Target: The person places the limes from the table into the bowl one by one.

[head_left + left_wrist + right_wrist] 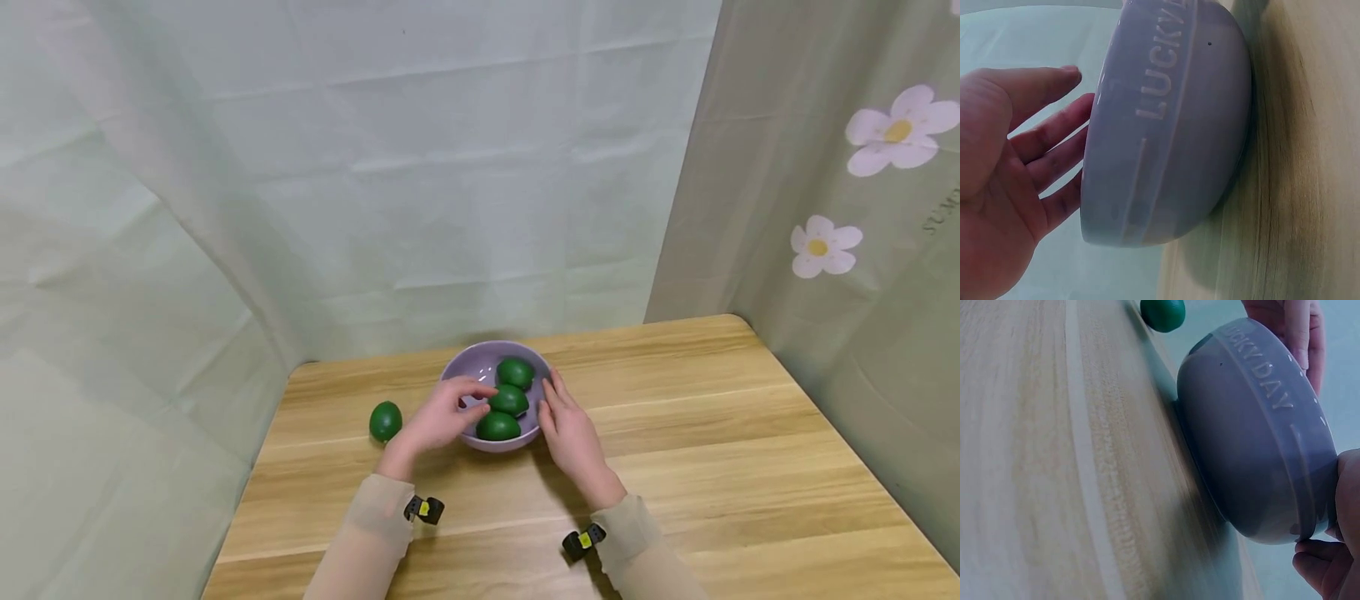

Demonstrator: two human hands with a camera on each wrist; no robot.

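Observation:
A light purple bowl (480,444) with raised lettering stands on the wooden table. Three green limes lie inside it in a row: a far lime (515,372), a middle lime (508,401) and a near lime (498,427). My left hand (438,414) reaches over the bowl's left rim, thumb and forefinger apart, their tips beside the middle lime. From the left wrist view, its other fingertips are hidden behind the rim. On the right side my right hand (576,437) holds the bowl, thumb at the rim and fingers against the outer wall (1254,437).
Another lime (386,422) lies on the table (675,400), left of the bowl and close to my left wrist. Pale curtains (465,208) hang behind the table's back edge and along both sides, the right one printed with flowers (817,247).

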